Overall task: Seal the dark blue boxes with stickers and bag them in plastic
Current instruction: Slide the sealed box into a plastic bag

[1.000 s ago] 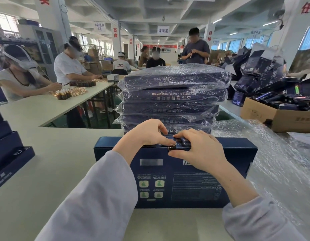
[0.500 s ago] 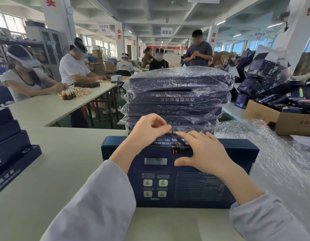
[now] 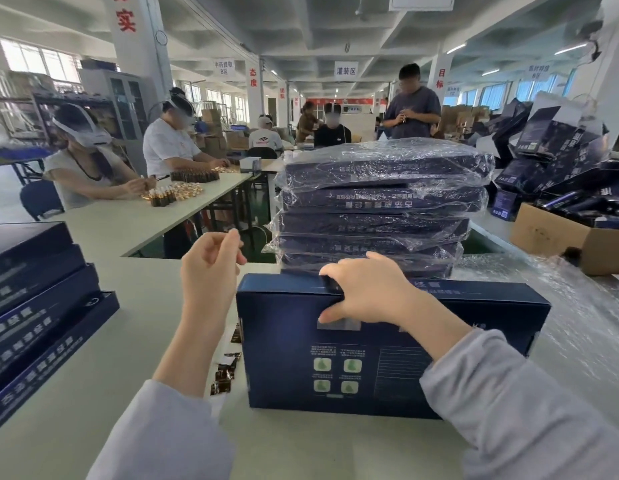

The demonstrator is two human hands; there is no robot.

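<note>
Box (image 3: 284, 341): lay flat on the table (image 3: 93, 393) close before the person, printed panel up, far edge just short of the bagged stack.
Right hand (image 3: 367, 292): gripped the box's far edge, fingers curled over it and thumb on the top panel. It was probably pressing a seal across the flap seam, though no sticker showed beneath it.
Left hand (image 3: 211, 268): hovered above the table, left of the box, touching nothing. The fingers were loosely curled with nothing seen in them, so it was likely free to fetch.
Stickers (image 3: 226, 372): small dark pieces lay just beside the box's left edge, within easy reach.
Left stack (image 3: 34, 306): unbagged boxes, well apart. The bare tabletop between gave room to turn the box.
Plastic (image 3: 578, 323): spread at the box's right end, handy for bagging.
Bagged stack (image 3: 381, 199): wrapped boxes piled just behind, blocking any forward push.
Carton (image 3: 557, 237): stood beyond the plastic, out of the way.
</note>
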